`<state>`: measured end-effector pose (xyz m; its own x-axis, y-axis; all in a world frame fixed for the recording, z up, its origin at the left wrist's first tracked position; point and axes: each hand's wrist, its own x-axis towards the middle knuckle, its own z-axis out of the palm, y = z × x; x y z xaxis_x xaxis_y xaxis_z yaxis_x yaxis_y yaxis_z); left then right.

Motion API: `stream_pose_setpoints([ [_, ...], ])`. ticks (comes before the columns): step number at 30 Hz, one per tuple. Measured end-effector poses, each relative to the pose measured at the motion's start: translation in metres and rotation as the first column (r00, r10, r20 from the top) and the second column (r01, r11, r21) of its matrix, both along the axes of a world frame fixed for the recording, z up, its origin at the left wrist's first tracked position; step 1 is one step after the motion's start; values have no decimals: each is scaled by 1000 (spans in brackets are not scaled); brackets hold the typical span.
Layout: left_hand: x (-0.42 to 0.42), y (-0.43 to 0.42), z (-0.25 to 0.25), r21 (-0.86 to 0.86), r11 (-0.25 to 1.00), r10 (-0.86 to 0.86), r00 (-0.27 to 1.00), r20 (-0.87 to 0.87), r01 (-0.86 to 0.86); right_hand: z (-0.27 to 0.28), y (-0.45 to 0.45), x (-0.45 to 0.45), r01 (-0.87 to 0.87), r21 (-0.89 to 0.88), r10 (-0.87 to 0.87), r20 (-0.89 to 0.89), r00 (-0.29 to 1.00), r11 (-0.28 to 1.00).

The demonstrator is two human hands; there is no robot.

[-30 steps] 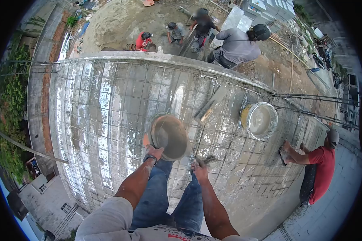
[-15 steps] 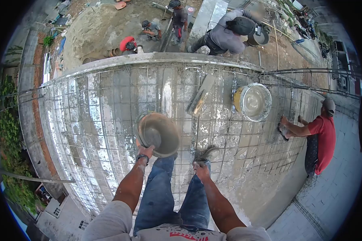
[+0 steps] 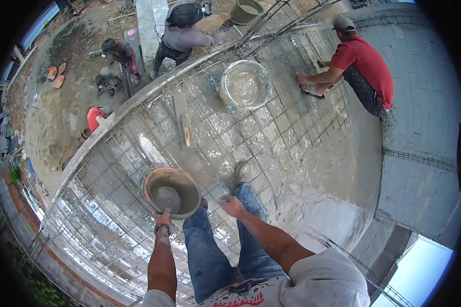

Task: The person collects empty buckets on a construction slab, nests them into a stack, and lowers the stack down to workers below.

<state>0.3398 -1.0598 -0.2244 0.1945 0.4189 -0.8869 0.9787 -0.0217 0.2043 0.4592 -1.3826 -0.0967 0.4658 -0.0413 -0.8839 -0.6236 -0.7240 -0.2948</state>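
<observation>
My left hand is closed on the near rim of a cement-smeared bucket. The bucket tilts so that its inside faces me, and some grey wet mix shows at the bottom. My right hand hangs in front of my right knee, its fingers curled; whether anything small is in them I cannot make out. Below both hands lies a steel rebar mesh over a wet, cement-covered slab. Farther out, a large pail of grey slurry stands on the mesh, with a narrow board to its left.
A co-worker in a red shirt crouches at the right, hands low over the mesh. Past the slab's raised edge, a person in grey holds another bucket. Several others work on the ground below. A block wall borders the right.
My view has swung to the right, so the scene appears rotated. My left hand still grips the bucket; my right hand has lifted off my knee. The person in grey has raised their bucket.
</observation>
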Motion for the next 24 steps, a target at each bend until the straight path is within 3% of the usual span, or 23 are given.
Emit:
stream_pose_setpoints([
  [2,-2,-4,-4,100,993,-78,991,108,67,1,-2,-5,3,7,-3,27,1000,1000],
  [3,-6,-1,-20,72,994,-83,995,60,79,1,-3,-6,1,11,-2,40,999,1000],
  [6,-22,1,-53,114,993,-26,978,209,2,-4,-10,-13,20,42,-23,59,998,999],
  [10,-12,7,-40,67,994,-100,965,243,86,-8,-16,-16,-2,-19,4,76,997,1000],
  [13,3,6,-12,-37,998,-30,950,311,43,-14,-19,-19,7,-15,-6,75,997,1000],
  [18,20,1,34,-48,999,20,920,392,-2,-8,-12,-18,-10,-33,12,77,997,999],
  [24,2,10,26,-55,998,-10,953,304,28,0,0,-17,23,-2,-23,33,999,1000],
])
